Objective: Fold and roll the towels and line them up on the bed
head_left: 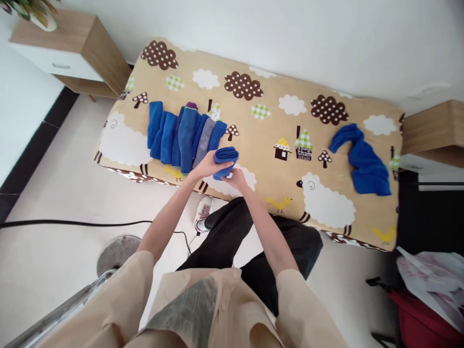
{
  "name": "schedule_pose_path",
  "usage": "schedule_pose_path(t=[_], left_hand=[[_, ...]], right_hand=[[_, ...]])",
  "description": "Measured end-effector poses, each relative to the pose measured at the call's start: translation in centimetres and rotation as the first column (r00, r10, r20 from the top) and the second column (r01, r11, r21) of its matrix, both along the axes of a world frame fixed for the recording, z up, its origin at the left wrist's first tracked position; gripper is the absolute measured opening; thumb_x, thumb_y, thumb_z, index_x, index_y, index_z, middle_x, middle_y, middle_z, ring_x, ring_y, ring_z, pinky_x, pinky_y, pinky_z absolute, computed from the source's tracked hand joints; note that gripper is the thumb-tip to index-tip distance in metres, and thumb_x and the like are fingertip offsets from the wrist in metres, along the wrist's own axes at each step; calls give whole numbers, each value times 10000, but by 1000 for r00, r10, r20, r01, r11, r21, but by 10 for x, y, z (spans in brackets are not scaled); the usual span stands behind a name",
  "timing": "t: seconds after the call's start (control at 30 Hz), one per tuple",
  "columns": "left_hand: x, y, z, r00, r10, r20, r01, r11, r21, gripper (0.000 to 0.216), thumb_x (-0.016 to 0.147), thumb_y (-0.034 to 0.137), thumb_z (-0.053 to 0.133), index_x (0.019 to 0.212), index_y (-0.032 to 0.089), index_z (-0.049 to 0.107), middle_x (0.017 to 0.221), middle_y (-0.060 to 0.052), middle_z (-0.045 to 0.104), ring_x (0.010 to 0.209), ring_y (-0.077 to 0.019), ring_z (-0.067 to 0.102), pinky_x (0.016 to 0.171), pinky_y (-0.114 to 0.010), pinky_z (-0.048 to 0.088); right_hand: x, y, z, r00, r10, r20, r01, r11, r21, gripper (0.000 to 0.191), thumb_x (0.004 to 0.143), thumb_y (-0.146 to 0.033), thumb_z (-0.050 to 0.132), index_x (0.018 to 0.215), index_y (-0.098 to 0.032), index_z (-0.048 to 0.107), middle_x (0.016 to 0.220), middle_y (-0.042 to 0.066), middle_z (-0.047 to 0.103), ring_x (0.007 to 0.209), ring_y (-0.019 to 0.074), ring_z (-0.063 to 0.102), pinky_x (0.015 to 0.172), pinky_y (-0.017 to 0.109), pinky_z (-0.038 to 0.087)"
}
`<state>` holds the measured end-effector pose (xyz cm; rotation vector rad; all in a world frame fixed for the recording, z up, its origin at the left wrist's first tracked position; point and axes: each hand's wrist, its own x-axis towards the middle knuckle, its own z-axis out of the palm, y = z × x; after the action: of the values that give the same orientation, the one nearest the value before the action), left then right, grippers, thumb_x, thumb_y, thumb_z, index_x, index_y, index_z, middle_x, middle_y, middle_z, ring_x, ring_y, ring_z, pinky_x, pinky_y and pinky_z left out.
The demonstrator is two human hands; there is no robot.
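A blue towel (226, 155), rolled up with its spiral end facing me, is held above the near edge of the bed. My left hand (210, 165) grips it from the left side, fingers closed around it. My right hand (236, 180) holds its lower right part, the fingertips partly hidden. Just left of my hands lies a row of several rolled towels (188, 137), mostly blue, with a grey one and a bit of purple among them. On the right of the bed a loose blue towel (368, 164) lies crumpled and unrolled.
The bed (275, 179) has a beige cover with sheep and clouds. Bedside cabinets stand at its left (72, 48) and right (433, 133). A black cable (79, 223) and a round metal base (119, 251) are at left. Bags (431, 295) lie at lower right.
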<state>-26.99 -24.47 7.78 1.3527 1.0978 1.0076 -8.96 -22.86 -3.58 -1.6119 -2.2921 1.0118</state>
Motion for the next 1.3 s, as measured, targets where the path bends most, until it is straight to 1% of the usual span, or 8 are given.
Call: schedule_pose_path(t=[0.23, 0.8, 0.9, 1.0, 1.03, 1.1, 1.17, 1.3], left_hand=[[-45, -8, -5, 988, 96, -120, -93, 995, 30, 512, 787, 474, 832, 1124, 97, 752, 1094, -126, 792, 1129, -292, 716, 1057, -451, 552], [-56, 1, -36, 982, 116, -149, -97, 987, 130, 686, 814, 471, 823, 1381, 142, 622, 1363, -166, 686, 1288, -306, 647, 1155, -495, 482], [-53, -11, -39, 874, 442, -204, -360, 869, 341, 978, 793, 500, 854, 1591, 206, 370, 1621, -183, 437, 1525, -313, 419, 1247, -486, 380], [-27, -51, -49, 661, 731, -171, -607, 655, 450, 722, 998, 474, 621, 1595, 198, 323, 1622, -193, 405, 1539, -274, 379, 1254, -489, 356], [-12, -71, -54, 654, 736, -175, -615, 652, 444, 577, 1050, 434, 523, 1551, 182, 389, 1561, -195, 474, 1490, -262, 436, 1236, -493, 375], [26, -115, -66, 781, 565, -267, -455, 806, 378, 402, 1072, 360, 451, 1416, 174, 546, 1391, -169, 620, 1361, -243, 549, 1192, -478, 428], [66, -158, -76, 893, 179, -414, -95, 972, 216, 345, 1063, 293, 429, 1326, 200, 631, 1339, -128, 670, 1315, -220, 588, 1176, -446, 456], [122, -200, -82, 653, -324, -685, 384, 921, -69, 518, 956, 354, 621, 1463, 248, 590, 1704, -122, 349, 1573, -390, 290, 1236, -663, 318]], right_hand=[[-63, -1, -4, 991, 59, 118, -56, 998, -33, 252, 897, -356, 744, 1007, -132, 770, 1045, 160, 804, 989, 294, 759, 834, 310, 535], [-70, 0, -27, 996, 14, 93, -2, 992, -126, 336, 890, -340, 777, 1136, -116, 727, 1105, 151, 791, 1060, 299, 742, 923, 354, 541], [-59, 3, -23, 997, -77, 1, 76, 984, -160, 743, 751, -372, 908, 1378, -130, 589, 1266, 158, 745, 1155, 308, 711, 983, 402, 551], [-13, 0, -16, 977, -192, -93, 172, 967, -188, 870, 729, -382, 903, 1472, -178, 498, 1416, 170, 664, 1234, 298, 683, 1042, 437, 553], [10, -4, -13, 969, -225, -102, 202, 960, -196, 793, 771, -393, 859, 1457, -191, 516, 1430, 171, 654, 1231, 293, 687, 1051, 448, 554], [68, -22, -4, 952, -292, -86, 270, 941, -205, 577, 859, -413, 740, 1378, -211, 588, 1416, 165, 665, 1201, 288, 706, 1058, 473, 557], [130, -52, 8, 943, -333, -21, 324, 929, -182, 454, 903, -452, 660, 1295, -223, 648, 1353, 148, 708, 1225, 301, 697, 1087, 495, 542], [215, -128, 34, 855, -492, 161, 496, 868, 20, 380, 923, -430, 589, 1196, -191, 702, 1266, 162, 749, 1228, 348, 695, 1110, 555, 512]])
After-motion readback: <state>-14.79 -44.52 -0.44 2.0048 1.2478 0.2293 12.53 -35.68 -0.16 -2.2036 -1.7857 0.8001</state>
